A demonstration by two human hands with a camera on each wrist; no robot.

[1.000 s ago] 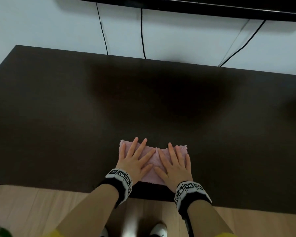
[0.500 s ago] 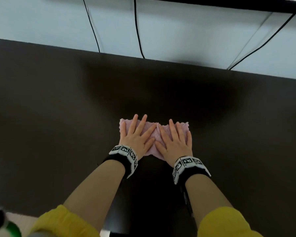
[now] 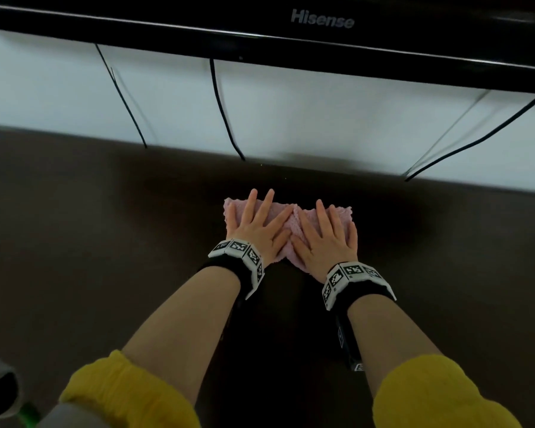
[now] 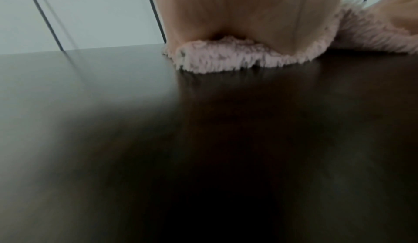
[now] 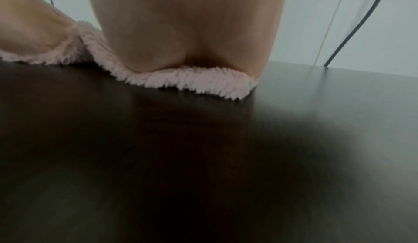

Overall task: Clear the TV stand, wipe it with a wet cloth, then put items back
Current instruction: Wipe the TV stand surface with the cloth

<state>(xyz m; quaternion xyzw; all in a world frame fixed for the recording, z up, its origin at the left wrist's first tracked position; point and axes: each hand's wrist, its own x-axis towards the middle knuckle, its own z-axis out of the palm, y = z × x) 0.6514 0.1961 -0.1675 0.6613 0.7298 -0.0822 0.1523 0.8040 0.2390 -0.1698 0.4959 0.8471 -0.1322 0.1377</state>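
Head view: both palms down on a pink cloth [image 3: 291, 225], laid flat on the dark stand [image 3: 90, 242], toward the back edge and roughly centred left to right. Left hand [image 3: 258, 228] on the left half, right hand [image 3: 327, 239] on the right half, thumbs nearly meeting in the middle. Fingers [image 3: 251, 205] straight and spread a bit, pressing flat, not curled round or pinching anything. Cloth bunched up slightly between the two hands, edges poking out past the fingertips and the outer sides.

Left wrist view: heel of the hand [image 4: 244, 14] sitting on the fluffy cloth [image 4: 226, 57], fringe sticking out underneath onto the stand [image 4: 90, 103], other hand off to the right on the same cloth. Fingers hidden behind the palm there, so can't tell their pose from that angle.

Right wrist view: same deal mirrored, palm [image 5: 185, 32] down on the cloth [image 5: 199, 82], shiny dark top [image 5: 339, 103] all around.

Further back: white wall [image 3: 322, 118], black cables [image 3: 223, 109] hanging down behind the stand, bottom edge of a Hisense TV [image 3: 322, 35] up top. Tagged wristbands [image 3: 240, 250] on both wrists, yellow sleeves [image 3: 130, 393] pushed up the forearms. Something grey and green in the bottom left corner, too cut off to tell.
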